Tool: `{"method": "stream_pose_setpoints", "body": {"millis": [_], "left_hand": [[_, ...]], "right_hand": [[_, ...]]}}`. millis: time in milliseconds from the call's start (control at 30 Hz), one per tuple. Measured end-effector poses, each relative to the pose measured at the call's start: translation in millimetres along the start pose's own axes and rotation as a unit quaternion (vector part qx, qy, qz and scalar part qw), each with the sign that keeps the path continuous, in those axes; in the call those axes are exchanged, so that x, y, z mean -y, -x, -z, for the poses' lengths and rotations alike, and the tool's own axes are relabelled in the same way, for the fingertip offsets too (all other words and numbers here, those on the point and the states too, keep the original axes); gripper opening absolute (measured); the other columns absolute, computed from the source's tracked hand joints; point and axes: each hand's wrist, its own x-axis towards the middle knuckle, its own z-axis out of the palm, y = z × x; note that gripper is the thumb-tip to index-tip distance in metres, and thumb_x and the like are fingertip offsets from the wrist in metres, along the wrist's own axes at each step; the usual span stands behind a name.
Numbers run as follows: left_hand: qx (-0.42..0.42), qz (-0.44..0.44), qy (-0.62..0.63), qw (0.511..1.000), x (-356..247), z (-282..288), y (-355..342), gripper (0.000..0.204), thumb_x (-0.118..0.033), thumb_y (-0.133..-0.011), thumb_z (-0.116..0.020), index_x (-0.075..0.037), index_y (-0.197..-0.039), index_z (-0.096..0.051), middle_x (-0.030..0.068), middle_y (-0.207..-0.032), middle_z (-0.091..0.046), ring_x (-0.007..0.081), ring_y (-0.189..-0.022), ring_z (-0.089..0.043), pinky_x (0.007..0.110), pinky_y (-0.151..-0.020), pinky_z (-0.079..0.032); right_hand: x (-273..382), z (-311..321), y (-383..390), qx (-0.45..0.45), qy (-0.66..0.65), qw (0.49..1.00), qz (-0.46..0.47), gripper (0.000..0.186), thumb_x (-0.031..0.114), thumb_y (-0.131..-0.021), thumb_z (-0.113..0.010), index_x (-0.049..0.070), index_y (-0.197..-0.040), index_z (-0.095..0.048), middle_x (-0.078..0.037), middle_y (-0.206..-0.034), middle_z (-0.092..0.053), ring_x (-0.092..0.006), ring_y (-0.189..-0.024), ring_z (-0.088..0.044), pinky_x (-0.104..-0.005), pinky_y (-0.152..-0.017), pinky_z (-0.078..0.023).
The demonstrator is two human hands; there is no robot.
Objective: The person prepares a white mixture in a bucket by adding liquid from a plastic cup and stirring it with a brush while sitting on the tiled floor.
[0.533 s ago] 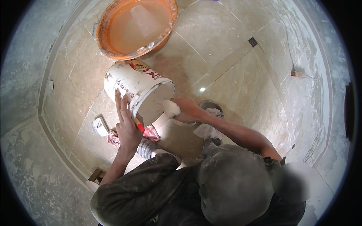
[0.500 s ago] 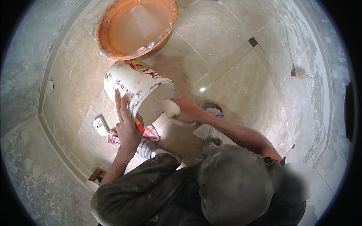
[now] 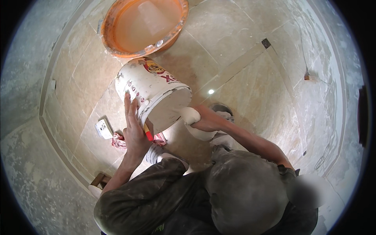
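Note:
A white plastic bucket [image 3: 152, 84] with red and yellow print lies tilted, its mouth facing down and toward me on the right. My left hand [image 3: 138, 129] holds it at the left of the rim, fingers laid along the wall. A red and yellow handle-like piece [image 3: 149, 133] shows by that hand; what it belongs to is hidden. At the bucket's mouth my right hand [image 3: 205, 117] is closed on a rounded white lump [image 3: 190, 116], which I cannot identify. Just below this hand is a smooth white rounded surface [image 3: 203, 134], partly hidden.
An orange basin [image 3: 111, 45] of cloudy water, with a pale container in it, stands beyond the bucket. On the tiled floor lie a small white box [image 3: 103, 128], a red-and-white wrapper [image 3: 118, 141] and a brush-like thing [image 3: 311, 78]. A dark round container [image 3: 221, 108] stands beyond my right forearm.
The bucket has shifted right, with my left hand moving along on it. My right hand and the white lump have also moved right, and more of the white surface below shows.

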Motion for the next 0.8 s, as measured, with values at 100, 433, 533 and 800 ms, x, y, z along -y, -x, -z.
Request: {"method": "stream_pose_setpoints", "body": {"millis": [100, 433, 533, 800], "left_hand": [[-0.004, -0.013, -0.008, 1.000, 0, 0, 0, 0.066, 0.006, -0.086, -0.052, 0.001, -0.146, -0.023, 0.0294, -0.157, -0.021, 0.0447, -0.129, -0.050, 0.045, -0.096, -0.054], [0.008, -0.006, 0.005, 1.000, 0, -2, 2, 0.065, 0.005, -0.087, -0.052, 0.001, -0.145, -0.024, 0.0299, -0.156, -0.022, 0.0431, -0.128, -0.051, 0.044, -0.093, -0.057], [-0.001, -0.003, 0.006, 1.000, 0, -2, 2, 0.064, 0.006, -0.087, -0.052, 0.002, -0.145, -0.023, 0.0299, -0.157, -0.021, 0.0435, -0.133, -0.046, 0.046, -0.099, -0.052], [-0.004, -0.006, 0.009, 1.000, 0, -1, 1, 0.062, 0.006, -0.089, -0.052, 0.004, -0.144, -0.023, 0.0298, -0.157, -0.020, 0.0441, -0.138, -0.038, 0.048, -0.106, -0.045]], "right_hand": [[-7, 1, 4, 0.025, 0.031, 0.999, -0.037, 0.025, 0.011, -0.078, -0.066, 0.002, -0.101, -0.062, -0.013, -0.086, -0.067, -0.0237, -0.081, -0.063, -0.0377, -0.077, -0.049], [-12, -9, 1, -0.012, 0.085, 0.996, 0.007, 0.039, 0.014, -0.080, -0.066, 0.006, -0.118, -0.063, -0.019, -0.100, -0.069, -0.0332, -0.090, -0.067, -0.0397, -0.081, -0.050], [-10, -11, 1, -0.011, 0.110, 0.994, 0.007, 0.041, 0.015, -0.079, -0.067, 0.006, -0.119, -0.063, -0.020, -0.101, -0.069, -0.0363, -0.093, -0.067, -0.0414, -0.082, -0.050], [-1, -6, 6, -0.011, 0.146, 0.989, 0.005, 0.032, 0.018, -0.076, -0.071, 0.004, -0.103, -0.063, -0.018, -0.093, -0.070, -0.0371, -0.091, -0.068, -0.0442, -0.078, -0.052]]}}
